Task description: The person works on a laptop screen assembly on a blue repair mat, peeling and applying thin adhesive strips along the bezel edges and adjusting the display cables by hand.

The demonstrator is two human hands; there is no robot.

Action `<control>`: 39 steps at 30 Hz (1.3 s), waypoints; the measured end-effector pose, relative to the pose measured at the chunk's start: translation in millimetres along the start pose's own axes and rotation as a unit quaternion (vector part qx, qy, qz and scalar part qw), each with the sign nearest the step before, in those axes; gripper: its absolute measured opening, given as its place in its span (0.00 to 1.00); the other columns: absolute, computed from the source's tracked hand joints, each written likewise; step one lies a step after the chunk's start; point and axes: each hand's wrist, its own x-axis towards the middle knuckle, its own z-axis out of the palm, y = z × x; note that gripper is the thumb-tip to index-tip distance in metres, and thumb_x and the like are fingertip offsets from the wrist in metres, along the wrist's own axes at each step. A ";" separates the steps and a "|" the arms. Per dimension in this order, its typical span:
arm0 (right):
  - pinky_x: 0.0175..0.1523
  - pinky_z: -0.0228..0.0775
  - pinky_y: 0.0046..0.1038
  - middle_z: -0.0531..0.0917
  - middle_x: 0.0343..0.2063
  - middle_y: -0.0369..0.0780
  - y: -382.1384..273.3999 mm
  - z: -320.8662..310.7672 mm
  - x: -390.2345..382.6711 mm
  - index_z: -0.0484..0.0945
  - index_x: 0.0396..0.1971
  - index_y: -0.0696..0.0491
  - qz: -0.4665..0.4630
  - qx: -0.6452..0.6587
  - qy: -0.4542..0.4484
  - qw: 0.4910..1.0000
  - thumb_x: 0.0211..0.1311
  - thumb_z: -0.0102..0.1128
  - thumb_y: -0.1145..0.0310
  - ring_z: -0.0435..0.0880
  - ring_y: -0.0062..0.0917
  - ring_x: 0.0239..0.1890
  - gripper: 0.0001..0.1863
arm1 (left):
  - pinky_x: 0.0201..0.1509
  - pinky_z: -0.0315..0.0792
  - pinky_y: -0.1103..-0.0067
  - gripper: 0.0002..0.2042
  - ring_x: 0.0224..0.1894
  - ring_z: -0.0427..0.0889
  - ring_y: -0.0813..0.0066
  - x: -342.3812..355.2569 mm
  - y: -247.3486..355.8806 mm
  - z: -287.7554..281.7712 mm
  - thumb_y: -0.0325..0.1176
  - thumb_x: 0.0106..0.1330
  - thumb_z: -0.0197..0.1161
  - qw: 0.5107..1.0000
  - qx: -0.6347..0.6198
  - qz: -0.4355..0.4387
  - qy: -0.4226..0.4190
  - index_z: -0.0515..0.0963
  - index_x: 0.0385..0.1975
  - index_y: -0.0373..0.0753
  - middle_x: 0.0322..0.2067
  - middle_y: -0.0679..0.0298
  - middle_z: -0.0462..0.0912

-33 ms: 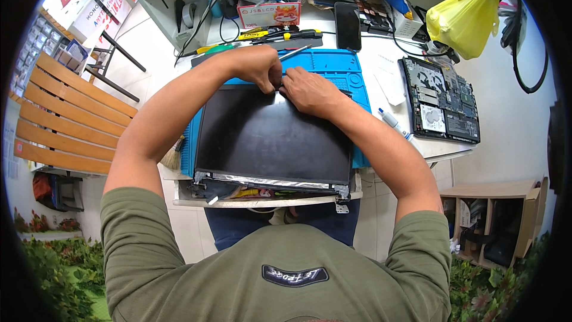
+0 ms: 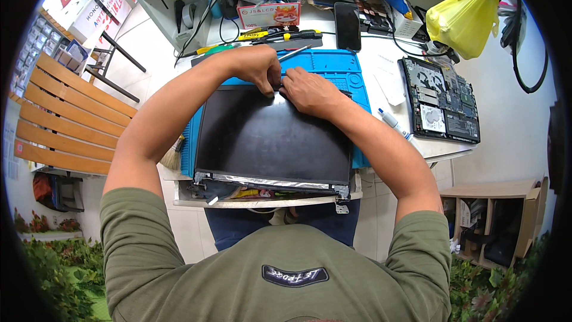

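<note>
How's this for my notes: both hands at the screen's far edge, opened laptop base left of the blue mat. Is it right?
No: the head view shows the laptop base right of the blue mat. The left hand and right hand are at the far edge of the screen.

The repair mat [image 2: 350,67] lies on the workbench [image 2: 374,53], directly before the person. On the mat rests the laptop display panel [image 2: 271,137]; the left hand [image 2: 260,70] and right hand [image 2: 313,92] are side by side at its far edge. A drawer [image 2: 286,203] sits below its near edge. A brush [image 2: 173,157] is located left of the mat. Behind the mat stand a cardboard box [image 2: 262,16] and, farther right, a smartphone [image 2: 348,27]. Right of the mat lie a tube [image 2: 392,121] and, beyond it, a laptop base [image 2: 444,104]. A plastic bag [image 2: 465,21] hangs behind that base, to its right. A slatted bench [image 2: 74,122] stands left of the workbench; a shelf unit [image 2: 488,189], right.
</note>
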 end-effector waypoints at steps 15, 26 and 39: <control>0.59 0.80 0.45 0.84 0.47 0.48 -5.9 -2.8 5.1 0.84 0.46 0.61 0.033 0.064 0.007 0.997 0.80 0.62 0.59 0.85 0.43 0.53 0.17 | 0.43 0.84 0.66 0.14 0.36 0.93 0.60 -0.8 4.2 2.1 0.34 0.51 0.78 0.999 0.042 -0.027 0.001 0.93 0.37 0.37 0.33 0.56 0.95; 0.54 0.81 0.43 0.84 0.43 0.47 -5.2 8.7 7.1 0.83 0.43 0.60 0.011 0.017 0.027 0.999 0.80 0.59 0.62 0.84 0.42 0.49 0.14 | 0.38 0.82 0.66 0.11 0.32 0.91 0.58 -2.7 -0.7 16.0 0.32 0.48 0.78 0.997 0.064 -0.004 0.050 0.89 0.30 0.34 0.29 0.57 0.92; 0.57 0.78 0.43 0.82 0.44 0.47 -6.7 -3.6 2.7 0.81 0.44 0.58 0.016 0.048 0.005 0.999 0.80 0.63 0.61 0.83 0.43 0.51 0.14 | 0.48 0.86 0.70 0.19 0.39 0.93 0.64 -21.3 -12.9 -4.8 0.33 0.54 0.80 0.996 -0.005 -0.073 -0.047 0.93 0.46 0.36 0.39 0.58 0.96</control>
